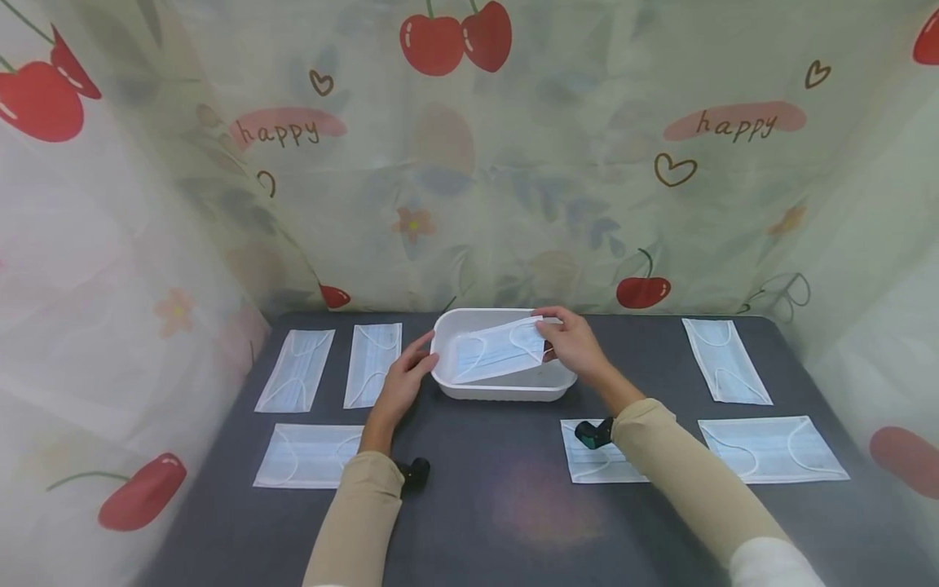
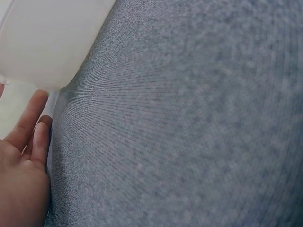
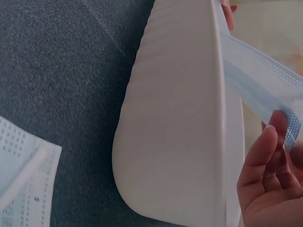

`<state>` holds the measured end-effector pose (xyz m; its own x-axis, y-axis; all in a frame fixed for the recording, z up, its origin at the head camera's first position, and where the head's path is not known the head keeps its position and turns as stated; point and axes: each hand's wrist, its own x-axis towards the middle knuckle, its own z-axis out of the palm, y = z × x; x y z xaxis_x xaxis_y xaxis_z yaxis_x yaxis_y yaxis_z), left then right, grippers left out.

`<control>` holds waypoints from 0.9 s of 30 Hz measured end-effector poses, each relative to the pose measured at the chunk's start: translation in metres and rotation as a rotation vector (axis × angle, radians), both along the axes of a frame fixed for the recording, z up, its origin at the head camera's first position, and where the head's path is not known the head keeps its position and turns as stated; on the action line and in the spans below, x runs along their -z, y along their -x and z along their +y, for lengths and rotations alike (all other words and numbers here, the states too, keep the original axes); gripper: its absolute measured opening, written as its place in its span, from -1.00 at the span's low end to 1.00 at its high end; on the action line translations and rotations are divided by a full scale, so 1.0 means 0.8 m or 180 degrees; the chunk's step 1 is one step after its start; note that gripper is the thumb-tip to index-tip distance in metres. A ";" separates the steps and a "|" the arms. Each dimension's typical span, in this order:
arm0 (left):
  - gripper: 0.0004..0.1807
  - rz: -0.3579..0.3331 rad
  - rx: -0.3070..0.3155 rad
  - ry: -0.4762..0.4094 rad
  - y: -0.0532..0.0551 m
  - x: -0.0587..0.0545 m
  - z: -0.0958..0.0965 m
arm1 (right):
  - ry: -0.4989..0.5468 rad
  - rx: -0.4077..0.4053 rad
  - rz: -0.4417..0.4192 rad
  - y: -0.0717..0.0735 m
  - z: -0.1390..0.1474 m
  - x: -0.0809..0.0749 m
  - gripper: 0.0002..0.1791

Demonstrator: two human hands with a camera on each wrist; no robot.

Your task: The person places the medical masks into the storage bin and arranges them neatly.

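Note:
In the head view my right hand (image 1: 575,346) pinches a light blue face mask (image 1: 499,350) by its right end. The mask slants over the white tray (image 1: 506,393), its left end down inside; whether it touches the bottom cannot be told. The right wrist view has thumb and fingers (image 3: 279,124) closed on the mask's edge (image 3: 260,78) beyond the tray wall (image 3: 175,113). My left hand (image 1: 401,383) rests against the tray's left end. Its fingers (image 2: 32,118) look fairly straight in the left wrist view, the tips at the tray.
On the dark grey table (image 1: 469,522), face masks lie flat left of the tray, one partly behind the left wrist (image 1: 308,456). More lie at right, including an upright one (image 1: 726,361) and one under the right forearm (image 1: 597,465). A patterned curtain (image 1: 513,204) surrounds the table.

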<state>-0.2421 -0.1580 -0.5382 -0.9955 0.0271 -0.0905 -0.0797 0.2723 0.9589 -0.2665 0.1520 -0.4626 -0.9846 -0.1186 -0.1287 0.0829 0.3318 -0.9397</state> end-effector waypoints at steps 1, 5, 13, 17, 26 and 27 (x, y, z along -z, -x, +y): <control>-0.45 0.0019 -0.0007 0.0005 0.000 0.000 0.000 | -0.0007 -0.0020 -0.0009 0.001 -0.002 0.002 -0.60; -0.47 0.0035 -0.0012 0.0022 -0.001 -0.001 0.001 | -0.0075 -0.0084 -0.0060 0.002 -0.009 0.006 -0.61; -0.45 0.0041 -0.0007 -0.0029 -0.003 -0.001 0.000 | -0.0282 -0.0182 -0.0073 0.000 -0.016 0.006 -0.61; -0.46 0.0024 -0.0008 -0.0017 -0.002 -0.001 0.000 | -0.0493 -0.0304 0.0024 -0.002 -0.015 0.002 -0.57; -0.48 0.0023 -0.0039 0.0000 -0.001 0.001 0.000 | -0.1061 -0.0676 0.0121 -0.007 -0.011 -0.004 -0.34; -0.48 0.0026 -0.0031 -0.0006 -0.001 0.001 0.000 | -0.1138 -0.0720 0.0131 -0.008 -0.011 -0.005 -0.32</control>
<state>-0.2410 -0.1580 -0.5390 -0.9965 0.0175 -0.0823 -0.0745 0.2698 0.9600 -0.2597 0.1432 -0.4582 -0.9441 -0.2871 -0.1620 -0.0646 0.6430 -0.7631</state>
